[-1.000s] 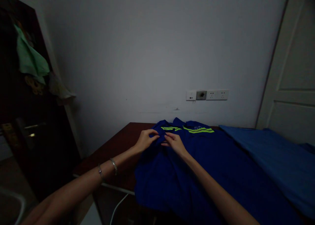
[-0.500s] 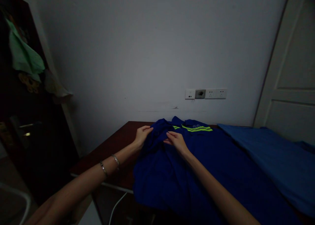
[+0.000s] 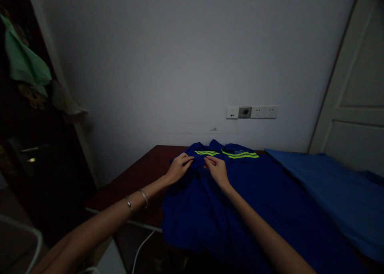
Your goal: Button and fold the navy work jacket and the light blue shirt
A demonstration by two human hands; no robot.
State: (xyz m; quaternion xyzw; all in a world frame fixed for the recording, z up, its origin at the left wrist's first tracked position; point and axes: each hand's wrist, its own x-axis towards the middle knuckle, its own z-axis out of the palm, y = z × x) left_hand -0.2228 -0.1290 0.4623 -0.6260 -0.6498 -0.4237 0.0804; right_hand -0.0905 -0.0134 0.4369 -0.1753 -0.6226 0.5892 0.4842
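Note:
A dark blue work jacket with yellow-green reflective stripes across its chest lies spread over the table, its collar toward the wall. My left hand, with two bracelets on the forearm, pinches the cloth on the jacket's left side, just below a stripe. A short way to the right, my right hand has its fingertips closed on the jacket's front, near the middle. Folds of cloth bunch between and below both hands. The jacket's lower end hangs over the table's near edge.
The dark red table stands against the wall. A lighter blue cloth lies on the right. Wall sockets sit above the table. At left is a dark door with a green cloth hanging. A white cable runs below the table edge.
My left hand has moved down and right, closer to my right hand. The left chest flap now lies flatter, showing more of its reflective stripe. My right hand has shifted slightly right.

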